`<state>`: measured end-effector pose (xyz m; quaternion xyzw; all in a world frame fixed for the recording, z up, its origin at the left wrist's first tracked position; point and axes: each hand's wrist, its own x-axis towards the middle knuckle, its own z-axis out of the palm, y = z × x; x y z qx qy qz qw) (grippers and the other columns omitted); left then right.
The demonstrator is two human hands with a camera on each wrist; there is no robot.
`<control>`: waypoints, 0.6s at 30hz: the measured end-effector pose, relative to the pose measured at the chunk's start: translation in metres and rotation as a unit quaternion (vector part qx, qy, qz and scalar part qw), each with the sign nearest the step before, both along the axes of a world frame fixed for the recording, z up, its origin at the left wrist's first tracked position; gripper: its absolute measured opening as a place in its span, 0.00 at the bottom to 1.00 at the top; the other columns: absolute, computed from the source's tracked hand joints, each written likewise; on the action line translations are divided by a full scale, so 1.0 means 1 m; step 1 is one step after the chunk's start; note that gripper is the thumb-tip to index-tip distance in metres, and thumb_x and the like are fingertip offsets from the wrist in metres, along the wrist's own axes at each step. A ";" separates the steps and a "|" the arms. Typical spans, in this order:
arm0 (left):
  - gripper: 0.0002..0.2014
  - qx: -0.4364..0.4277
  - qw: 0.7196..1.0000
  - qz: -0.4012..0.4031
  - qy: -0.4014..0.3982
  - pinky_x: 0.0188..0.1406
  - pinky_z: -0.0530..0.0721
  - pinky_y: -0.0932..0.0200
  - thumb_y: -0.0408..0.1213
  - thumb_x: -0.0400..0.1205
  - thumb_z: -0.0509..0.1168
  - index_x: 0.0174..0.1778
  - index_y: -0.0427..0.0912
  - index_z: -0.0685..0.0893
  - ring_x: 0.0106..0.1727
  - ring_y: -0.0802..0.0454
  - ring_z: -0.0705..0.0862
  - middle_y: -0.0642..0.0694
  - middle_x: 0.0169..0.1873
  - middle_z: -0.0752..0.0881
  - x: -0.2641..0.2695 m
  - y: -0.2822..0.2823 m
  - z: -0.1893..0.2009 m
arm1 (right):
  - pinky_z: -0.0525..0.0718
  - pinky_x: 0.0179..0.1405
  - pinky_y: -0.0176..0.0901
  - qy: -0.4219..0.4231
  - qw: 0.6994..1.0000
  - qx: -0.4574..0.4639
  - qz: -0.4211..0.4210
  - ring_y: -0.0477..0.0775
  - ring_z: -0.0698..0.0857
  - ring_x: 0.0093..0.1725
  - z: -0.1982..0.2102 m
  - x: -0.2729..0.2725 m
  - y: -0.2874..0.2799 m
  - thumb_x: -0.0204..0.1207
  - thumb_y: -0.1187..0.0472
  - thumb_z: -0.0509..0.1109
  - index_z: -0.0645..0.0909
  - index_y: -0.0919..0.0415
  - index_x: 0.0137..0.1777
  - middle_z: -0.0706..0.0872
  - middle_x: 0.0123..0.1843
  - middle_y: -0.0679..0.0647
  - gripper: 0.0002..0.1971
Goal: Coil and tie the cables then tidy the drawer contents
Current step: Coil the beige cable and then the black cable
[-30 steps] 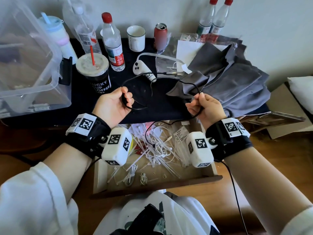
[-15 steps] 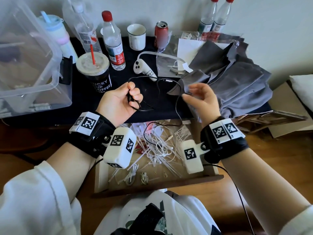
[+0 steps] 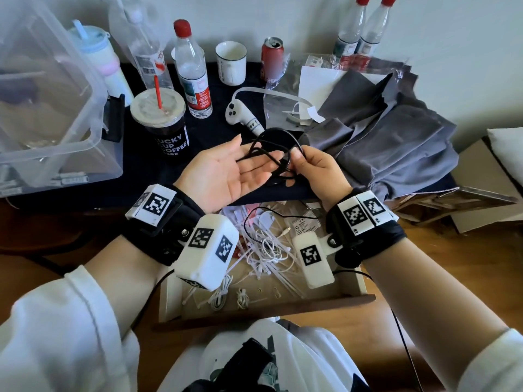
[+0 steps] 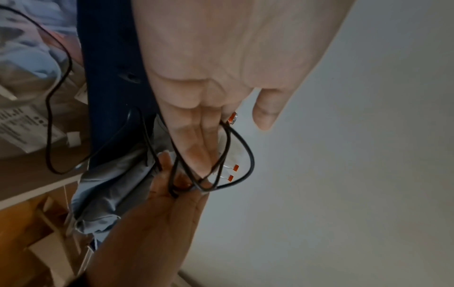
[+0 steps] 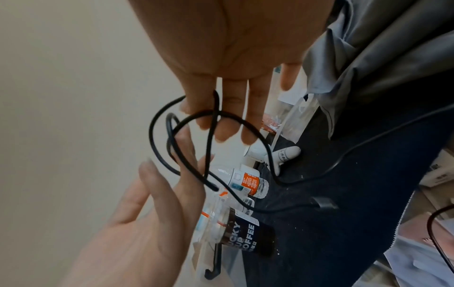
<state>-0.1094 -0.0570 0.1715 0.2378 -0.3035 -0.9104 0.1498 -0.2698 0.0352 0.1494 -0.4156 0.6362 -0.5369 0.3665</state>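
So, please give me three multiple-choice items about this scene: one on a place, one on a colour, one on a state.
1. Where does the coffee cup stand?
A. in the drawer
B. on the dark cloth
C. on the floor

2. What colour is the cable between the hands?
A. black
B. white
C. red

3. How is the left hand?
A. clenched in a fist
B. gripping a bottle
C. palm up, fingers straight

Key: 1 B, it stands behind the open drawer; 2 A, its loops look black; 3 C, the right hand pinches the loops.

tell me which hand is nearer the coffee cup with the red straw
Left. The left hand lies open, palm up, just right of the coffee cup, black cable looped over its fingers. The right hand pinches that cable farther right, beyond the left.
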 end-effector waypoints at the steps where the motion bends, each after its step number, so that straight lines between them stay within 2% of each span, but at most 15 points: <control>1: 0.21 -0.008 1.000 0.000 -0.006 0.45 0.87 0.60 0.46 0.85 0.52 0.64 0.34 0.78 0.54 0.49 0.87 0.37 0.59 0.86 0.000 0.000 0.000 | 0.78 0.27 0.28 -0.020 1.000 0.001 -0.002 0.42 0.78 0.24 0.003 0.000 0.001 0.85 0.66 0.55 0.71 0.63 0.33 0.77 0.28 0.53 0.17; 4: 0.23 -0.039 0.999 -0.002 -0.033 0.47 0.87 0.60 0.43 0.81 0.61 0.70 0.36 0.73 0.53 0.51 0.88 0.40 0.57 0.87 -0.001 -0.001 -0.003 | 0.78 0.26 0.29 -0.067 0.998 0.010 0.000 0.48 0.78 0.23 0.007 -0.002 0.002 0.86 0.63 0.52 0.70 0.64 0.33 0.73 0.28 0.56 0.18; 7: 0.22 -0.136 0.987 -0.037 -0.083 0.48 0.86 0.63 0.37 0.76 0.68 0.67 0.44 0.77 0.52 0.56 0.87 0.47 0.55 0.88 -0.003 0.000 -0.005 | 0.79 0.30 0.34 -0.085 0.996 0.016 -0.002 0.48 0.80 0.21 0.004 -0.003 0.001 0.86 0.60 0.52 0.71 0.63 0.34 0.77 0.26 0.53 0.18; 9: 0.25 -0.216 0.966 -0.064 -0.126 0.36 0.81 0.69 0.33 0.72 0.71 0.65 0.47 0.77 0.45 0.59 0.87 0.51 0.50 0.89 -0.005 0.004 -0.005 | 0.80 0.32 0.38 -0.098 0.995 0.021 0.007 0.47 0.80 0.21 0.003 -0.002 0.001 0.86 0.60 0.52 0.72 0.64 0.35 0.79 0.25 0.51 0.18; 11: 0.33 -0.240 0.957 -0.069 -0.151 0.22 0.68 0.70 0.32 0.65 0.71 0.68 0.45 0.73 0.33 0.61 0.83 0.53 0.40 0.90 -0.007 0.006 -0.005 | 0.80 0.27 0.34 -0.105 0.994 0.029 0.013 0.45 0.80 0.20 0.002 0.001 0.001 0.86 0.62 0.53 0.72 0.63 0.35 0.80 0.21 0.48 0.17; 12: 0.36 -0.242 0.956 -0.065 -0.153 0.19 0.63 0.70 0.30 0.64 0.72 0.70 0.44 0.71 0.29 0.61 0.80 0.52 0.35 0.89 -0.008 0.005 -0.006 | 0.79 0.23 0.31 -0.107 0.994 0.034 0.004 0.44 0.79 0.19 0.001 0.001 0.000 0.86 0.63 0.54 0.72 0.63 0.35 0.80 0.20 0.47 0.16; 13: 0.35 -0.242 0.956 -0.057 -0.153 0.17 0.60 0.70 0.29 0.67 0.73 0.72 0.43 0.70 0.27 0.61 0.77 0.51 0.32 0.87 -0.007 0.003 -0.005 | 0.76 0.20 0.30 -0.104 0.994 0.039 -0.012 0.44 0.78 0.18 -0.001 0.000 0.000 0.85 0.64 0.55 0.72 0.63 0.34 0.78 0.19 0.46 0.16; 15: 0.25 -0.237 0.961 -0.031 -0.139 0.20 0.55 0.68 0.30 0.78 0.65 0.71 0.44 0.72 0.26 0.61 0.73 0.52 0.25 0.80 -0.004 -0.002 -0.003 | 0.73 0.16 0.30 -0.097 0.992 0.055 -0.049 0.44 0.73 0.15 -0.005 -0.005 0.001 0.85 0.64 0.57 0.72 0.62 0.33 0.74 0.17 0.45 0.16; 17: 0.16 -0.208 0.970 -0.005 -0.121 0.25 0.52 0.65 0.34 0.83 0.56 0.66 0.46 0.77 0.26 0.61 0.70 0.55 0.21 0.70 0.001 -0.010 -0.003 | 0.71 0.14 0.31 -0.110 0.988 0.071 -0.080 0.43 0.68 0.12 -0.008 -0.011 0.004 0.84 0.63 0.58 0.72 0.61 0.33 0.71 0.17 0.47 0.16; 18: 0.14 -0.193 0.974 0.010 -0.118 0.25 0.53 0.65 0.36 0.84 0.55 0.63 0.47 0.79 0.26 0.62 0.70 0.56 0.20 0.67 0.004 -0.013 -0.005 | 0.69 0.14 0.33 -0.116 0.987 0.076 -0.086 0.42 0.66 0.12 -0.008 -0.013 0.005 0.84 0.63 0.58 0.72 0.61 0.33 0.70 0.19 0.49 0.15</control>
